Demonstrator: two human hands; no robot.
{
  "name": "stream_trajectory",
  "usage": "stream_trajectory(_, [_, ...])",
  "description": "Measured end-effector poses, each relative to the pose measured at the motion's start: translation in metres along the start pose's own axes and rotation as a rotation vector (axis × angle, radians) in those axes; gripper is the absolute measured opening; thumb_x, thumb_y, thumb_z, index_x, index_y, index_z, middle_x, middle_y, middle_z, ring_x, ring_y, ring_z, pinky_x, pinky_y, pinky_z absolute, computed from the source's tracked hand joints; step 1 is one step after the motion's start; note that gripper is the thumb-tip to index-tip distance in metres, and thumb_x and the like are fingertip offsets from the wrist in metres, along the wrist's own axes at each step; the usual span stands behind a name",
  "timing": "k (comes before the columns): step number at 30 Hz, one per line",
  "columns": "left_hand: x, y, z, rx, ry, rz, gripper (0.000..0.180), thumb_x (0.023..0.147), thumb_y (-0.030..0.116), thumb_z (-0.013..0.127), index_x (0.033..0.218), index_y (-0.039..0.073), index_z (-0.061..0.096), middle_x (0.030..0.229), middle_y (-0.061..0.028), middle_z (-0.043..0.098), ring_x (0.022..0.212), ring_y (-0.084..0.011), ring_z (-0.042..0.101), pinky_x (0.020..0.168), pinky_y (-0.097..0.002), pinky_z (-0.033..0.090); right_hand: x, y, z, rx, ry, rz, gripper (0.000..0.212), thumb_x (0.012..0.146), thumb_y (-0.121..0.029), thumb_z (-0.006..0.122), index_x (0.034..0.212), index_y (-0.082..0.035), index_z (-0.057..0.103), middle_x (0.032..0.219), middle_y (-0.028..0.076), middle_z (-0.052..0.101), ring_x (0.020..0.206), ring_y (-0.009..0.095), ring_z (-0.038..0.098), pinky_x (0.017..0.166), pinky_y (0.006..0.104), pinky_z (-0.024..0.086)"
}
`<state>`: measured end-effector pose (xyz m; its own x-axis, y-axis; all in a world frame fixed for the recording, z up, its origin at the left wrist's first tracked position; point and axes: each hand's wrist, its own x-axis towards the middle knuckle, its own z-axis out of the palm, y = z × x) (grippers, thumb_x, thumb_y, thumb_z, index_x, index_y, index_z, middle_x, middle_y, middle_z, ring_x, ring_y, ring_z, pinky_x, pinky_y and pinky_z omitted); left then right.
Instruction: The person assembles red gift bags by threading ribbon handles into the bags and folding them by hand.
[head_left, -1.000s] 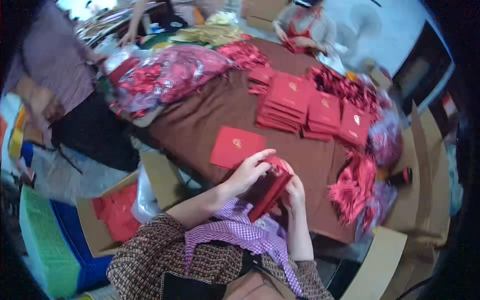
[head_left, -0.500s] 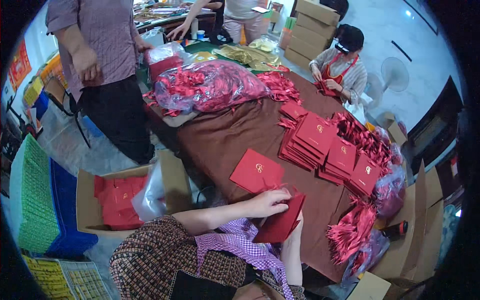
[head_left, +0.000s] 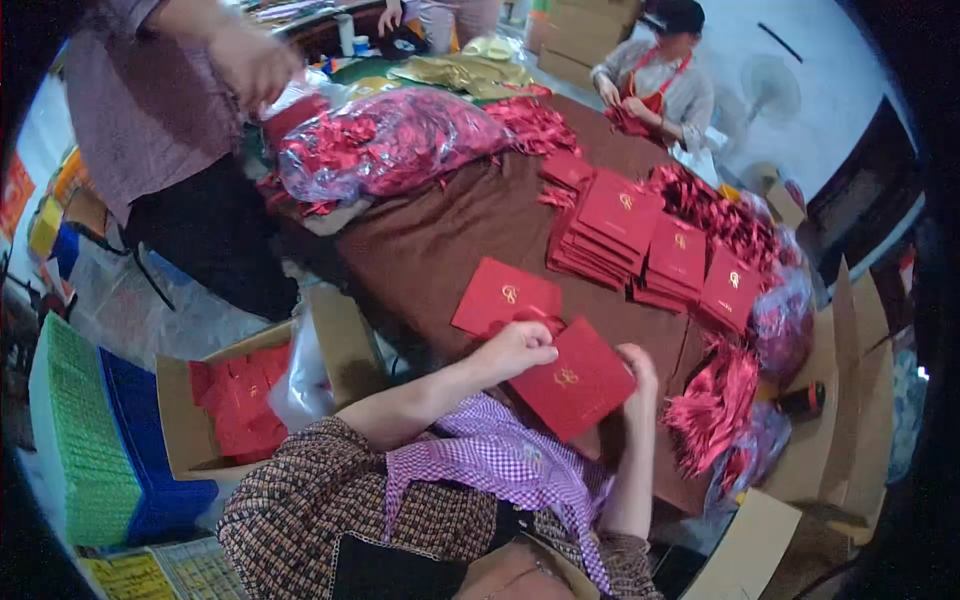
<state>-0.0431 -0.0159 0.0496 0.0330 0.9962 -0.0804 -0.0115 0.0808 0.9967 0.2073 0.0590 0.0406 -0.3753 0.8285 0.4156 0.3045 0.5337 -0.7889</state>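
Observation:
A flat red envelope with a gold emblem (head_left: 575, 383) lies tilted at the near edge of the brown table (head_left: 450, 235), held between both hands. My left hand (head_left: 517, 350) grips its upper left corner with fingers curled. My right hand (head_left: 638, 372) holds its right edge. Just beyond my left hand lies a second red envelope (head_left: 503, 296), flat on the cloth. Further back stand stacks of the same red envelopes (head_left: 650, 240).
Red tassels (head_left: 715, 405) lie piled by my right hand, more in a clear bag (head_left: 390, 140) at the far left. A cardboard box with red envelopes (head_left: 235, 405) sits on the floor left. One person stands at left (head_left: 170, 120), another works across the table (head_left: 655, 85).
The envelope in my hands has turned from edge-on to face-up, showing its gold emblem. The view has tilted, and the standing person at left has moved closer.

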Motion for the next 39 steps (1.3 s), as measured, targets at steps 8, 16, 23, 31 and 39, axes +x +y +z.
stream_trajectory(8, [0.012, -0.021, 0.014, -0.159, -0.008, -0.142, 0.024, 0.086, 0.007, 0.061, 0.108, -0.003, 0.058, 0.088, -0.0033, 0.064, 0.081, -0.0086, 0.058, 0.073, -0.0232, 0.047, -0.027, 0.043, -0.087, -1.134, -0.11, 0.182, 0.029, 0.078, -0.011, 0.063, 0.105, -0.005, 0.061, 0.107, 0.013, 0.06, 0.101, 0.03, 0.055, 0.092, 0.0452, 0.036])
stream_trajectory(16, [0.015, -0.026, 0.016, -0.044, 0.027, -0.171, 0.028, 0.086, 0.007, 0.061, 0.111, -0.005, 0.056, 0.09, -0.0043, 0.062, 0.083, -0.0105, 0.058, 0.074, -0.0234, 0.047, -0.027, 0.045, -0.098, -1.019, -0.118, 0.193, 0.013, 0.076, -0.013, 0.063, 0.086, -0.004, 0.064, 0.089, 0.012, 0.062, 0.094, 0.028, 0.057, 0.091, 0.0431, 0.036])
stream_trajectory(23, [0.017, -0.021, 0.026, 0.14, 0.052, -0.085, 0.03, 0.088, 0.007, 0.057, 0.114, -0.007, 0.054, 0.091, -0.006, 0.063, 0.082, -0.0099, 0.058, 0.073, -0.0235, 0.047, -0.038, 0.043, -0.118, -1.122, -0.154, 0.21, 0.017, 0.071, -0.004, 0.058, 0.086, -0.005, 0.065, 0.091, 0.012, 0.061, 0.097, 0.028, 0.055, 0.089, 0.0425, 0.038])
stream_trajectory(31, [0.021, -0.025, 0.021, 0.06, -0.042, -0.057, 0.031, 0.089, 0.004, 0.053, 0.117, -0.009, 0.053, 0.091, -0.0067, 0.064, 0.082, -0.0103, 0.059, 0.074, -0.0232, 0.047, -0.032, 0.046, -0.111, -0.836, 0.111, 0.088, 0.006, 0.077, -0.01, 0.059, 0.077, -0.005, 0.061, 0.079, 0.012, 0.061, 0.084, 0.031, 0.059, 0.079, 0.0433, 0.04])
stream_trajectory(39, [0.034, -0.046, 0.026, 0.059, -0.052, -0.015, 0.033, 0.089, 0.008, 0.055, 0.119, -0.006, 0.053, 0.106, -0.0104, 0.062, 0.097, -0.0157, 0.058, 0.087, -0.0288, 0.047, -0.004, -0.024, -0.051, -0.057, 0.188, 0.081, 0.009, 0.081, -0.01, 0.062, 0.086, -0.003, 0.061, 0.085, 0.009, 0.062, 0.083, 0.025, 0.059, 0.075, 0.034, 0.045])
